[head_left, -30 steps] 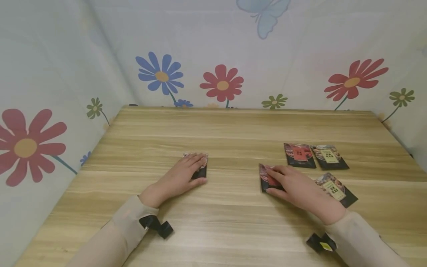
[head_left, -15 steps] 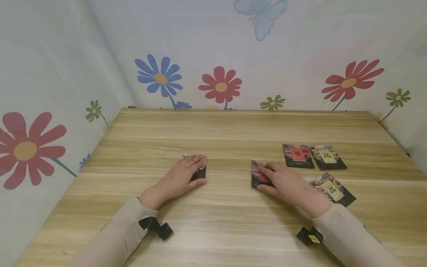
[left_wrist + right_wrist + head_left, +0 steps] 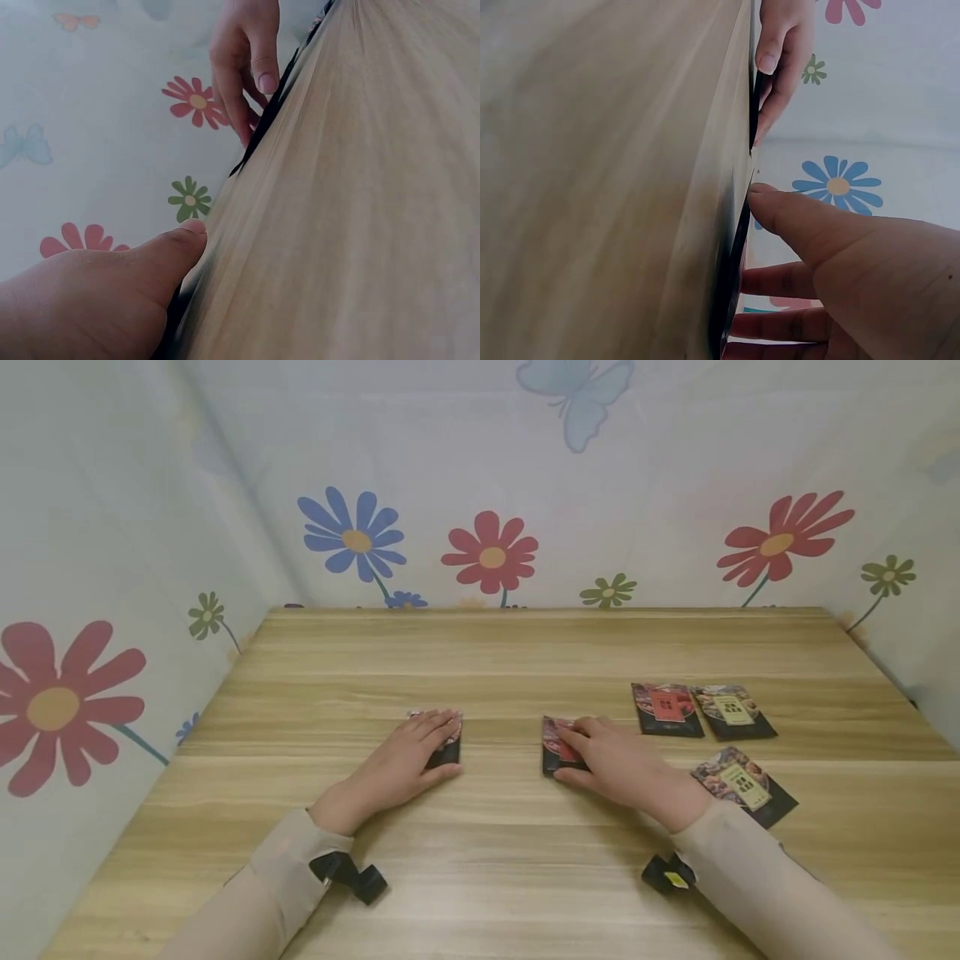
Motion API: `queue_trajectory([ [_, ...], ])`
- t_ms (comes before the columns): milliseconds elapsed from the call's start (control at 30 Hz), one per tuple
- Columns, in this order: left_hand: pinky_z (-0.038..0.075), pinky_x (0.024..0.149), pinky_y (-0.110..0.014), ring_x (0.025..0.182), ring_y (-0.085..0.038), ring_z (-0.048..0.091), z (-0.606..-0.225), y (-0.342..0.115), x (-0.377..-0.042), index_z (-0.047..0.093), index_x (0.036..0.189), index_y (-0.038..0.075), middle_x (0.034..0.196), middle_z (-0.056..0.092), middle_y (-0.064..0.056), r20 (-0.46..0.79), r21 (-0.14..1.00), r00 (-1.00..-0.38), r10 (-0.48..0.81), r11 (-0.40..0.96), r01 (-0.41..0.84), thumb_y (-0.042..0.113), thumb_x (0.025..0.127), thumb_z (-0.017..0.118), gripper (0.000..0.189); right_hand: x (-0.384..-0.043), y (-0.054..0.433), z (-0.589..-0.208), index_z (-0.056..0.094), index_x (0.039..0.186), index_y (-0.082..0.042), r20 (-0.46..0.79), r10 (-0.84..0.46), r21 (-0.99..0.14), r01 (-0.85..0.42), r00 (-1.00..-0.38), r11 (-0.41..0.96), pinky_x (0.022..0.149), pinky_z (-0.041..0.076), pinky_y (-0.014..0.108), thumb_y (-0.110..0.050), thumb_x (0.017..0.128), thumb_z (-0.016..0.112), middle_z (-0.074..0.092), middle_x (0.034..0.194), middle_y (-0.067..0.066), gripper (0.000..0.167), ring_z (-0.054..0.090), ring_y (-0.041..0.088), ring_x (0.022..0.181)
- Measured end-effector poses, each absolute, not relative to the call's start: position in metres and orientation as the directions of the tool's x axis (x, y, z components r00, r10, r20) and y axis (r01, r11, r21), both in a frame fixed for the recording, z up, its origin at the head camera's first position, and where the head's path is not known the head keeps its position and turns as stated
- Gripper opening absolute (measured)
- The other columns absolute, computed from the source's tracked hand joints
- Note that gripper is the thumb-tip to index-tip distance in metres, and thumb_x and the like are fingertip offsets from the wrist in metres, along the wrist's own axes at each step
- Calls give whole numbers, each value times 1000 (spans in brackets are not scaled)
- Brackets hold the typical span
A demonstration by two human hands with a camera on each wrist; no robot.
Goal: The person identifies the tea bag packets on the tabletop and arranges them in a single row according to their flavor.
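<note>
My left hand lies over a small dark food packet left of the table's middle, covering most of it. Right of that, the fingers of my right hand rest on a packet with a red label, the thumb at its near edge. A bare strip of wood separates the two packets. In the right wrist view the right packet is a thin dark edge flat on the table, touched by fairly straight fingers. The left wrist view shows my left thumb along the other packet's edge.
Farther right on the wooden table lie a red-labelled packet and a green-labelled packet side by side. Another green-labelled packet lies tilted below them, near my right wrist. Flowered cloth hangs behind the table.
My right hand has slid its red-labelled packet leftward across the table, closing the gap to the left packet. The left hand and the other packets have stayed in place.
</note>
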State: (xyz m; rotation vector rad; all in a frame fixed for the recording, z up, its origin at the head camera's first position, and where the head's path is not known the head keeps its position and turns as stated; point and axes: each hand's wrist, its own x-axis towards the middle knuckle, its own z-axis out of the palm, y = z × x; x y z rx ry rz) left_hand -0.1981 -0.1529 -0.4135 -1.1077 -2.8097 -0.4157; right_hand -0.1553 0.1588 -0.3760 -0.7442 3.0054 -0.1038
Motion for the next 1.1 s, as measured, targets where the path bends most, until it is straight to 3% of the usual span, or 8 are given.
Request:
queue_trajectory([
  [1100, 30, 117, -50, 138, -36, 40, -416, -154, -199, 46, 142, 3, 149, 45, -14, 208, 192, -721, 661, 695, 693, 42, 91, 62, 66, -174, 124, -375, 49, 140, -2, -56, -490, -106, -483, -870, 869, 104, 46, 46, -51, 92, 57, 56, 131, 19, 69, 55, 32, 120],
])
